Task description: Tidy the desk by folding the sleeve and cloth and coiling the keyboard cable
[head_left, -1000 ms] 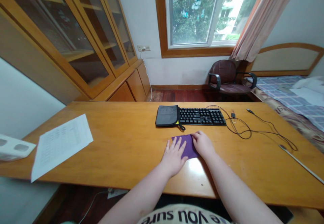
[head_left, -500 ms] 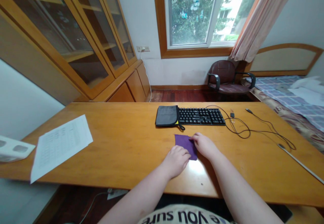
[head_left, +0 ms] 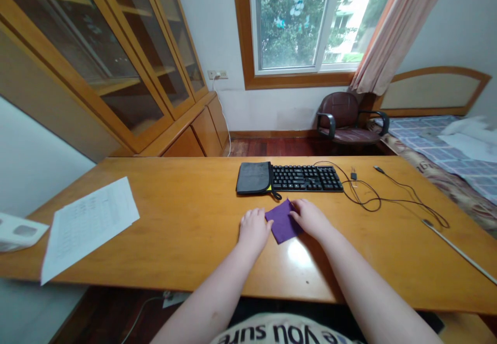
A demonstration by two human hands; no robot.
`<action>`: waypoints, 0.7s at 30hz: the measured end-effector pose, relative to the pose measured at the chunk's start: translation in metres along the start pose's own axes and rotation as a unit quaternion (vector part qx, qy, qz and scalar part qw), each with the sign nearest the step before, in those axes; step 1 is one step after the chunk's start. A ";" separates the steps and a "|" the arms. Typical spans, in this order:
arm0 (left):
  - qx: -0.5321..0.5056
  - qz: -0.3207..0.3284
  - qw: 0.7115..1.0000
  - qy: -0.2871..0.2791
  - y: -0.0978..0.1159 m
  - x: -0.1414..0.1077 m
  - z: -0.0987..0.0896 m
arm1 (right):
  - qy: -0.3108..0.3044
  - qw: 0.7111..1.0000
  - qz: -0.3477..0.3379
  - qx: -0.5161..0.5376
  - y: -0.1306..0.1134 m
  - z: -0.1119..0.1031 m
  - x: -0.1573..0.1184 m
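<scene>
A small purple square [head_left: 282, 224], which looks like folded cloth, lies turned at an angle on the wooden desk, between my two hands. My left hand [head_left: 254, 229] pinches its left corner, thumb toward the cloth. On the opposite side, my right hand [head_left: 310, 218] grips the right edge with the fingers curled in. The fingers hide parts of both side edges. Just beyond the cloth sits a dark grey pouch-like piece [head_left: 253, 177] with a black loop, covering the left end of a black keyboard [head_left: 305, 178].
Loose dark cable [head_left: 382, 199] coils right of the keyboard, near a small black plug [head_left: 353, 176]. A thin white rod [head_left: 458, 251] lies at the desk's right side. Paper sheets [head_left: 91, 227] and a white object [head_left: 21, 232] are at the left. An office chair [head_left: 341, 118] stands beyond.
The purple cloth has turned on the desk, one corner now pointing away from me. My left hand has shifted from its lower part to its left corner; my right hand stays on the right edge.
</scene>
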State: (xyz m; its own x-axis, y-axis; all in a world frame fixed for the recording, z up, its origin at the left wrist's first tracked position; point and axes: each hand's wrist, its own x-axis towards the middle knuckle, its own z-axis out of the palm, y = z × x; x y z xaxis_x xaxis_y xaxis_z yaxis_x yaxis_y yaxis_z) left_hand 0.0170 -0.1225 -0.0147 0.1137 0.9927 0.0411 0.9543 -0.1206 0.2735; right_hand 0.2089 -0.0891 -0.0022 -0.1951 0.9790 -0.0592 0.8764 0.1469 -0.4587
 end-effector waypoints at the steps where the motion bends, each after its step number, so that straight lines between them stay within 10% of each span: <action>1: -0.004 0.007 1.000 -0.006 0.001 0.003 0.002 | -0.002 1.000 -0.002 0.004 -0.002 0.003 0.005; 15: -0.178 0.079 0.980 -0.041 -0.003 0.000 0.006 | -0.079 0.977 0.053 0.190 0.007 0.013 0.006; 21: -0.121 0.146 0.981 0.052 0.000 0.006 -0.016 | -0.016 0.969 0.013 0.246 0.000 -0.007 0.005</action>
State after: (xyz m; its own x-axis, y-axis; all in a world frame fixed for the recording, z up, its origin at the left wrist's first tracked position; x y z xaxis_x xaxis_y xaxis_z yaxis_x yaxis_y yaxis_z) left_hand 0.0134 -0.1162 0.0008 0.3308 0.9112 0.2456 0.7911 -0.4096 0.4543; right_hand 0.2107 -0.0828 0.0039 -0.1960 0.9754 -0.1006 0.5673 0.0291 -0.8230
